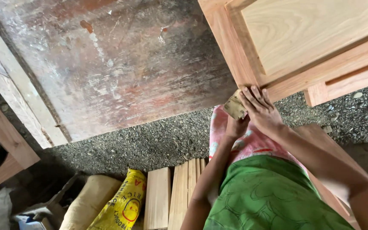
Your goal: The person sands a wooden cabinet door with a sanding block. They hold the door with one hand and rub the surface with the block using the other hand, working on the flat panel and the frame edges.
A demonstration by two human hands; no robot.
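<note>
1. Right hand (261,111): fingers (252,94) laid flat and extended, tips touching the lower frame rail of the pale wooden door panel (307,38), which lies just beyond them.
2. Left hand (235,125): fingers curled shut on a folded piece of sandpaper (235,106), held just beside the right fingers, touching the same rail corner.
3. The rail's long axis runs rightward and away from both hands; the left hand is nearer the corner.
4. Gravel floor (150,145) lies below.
</note>
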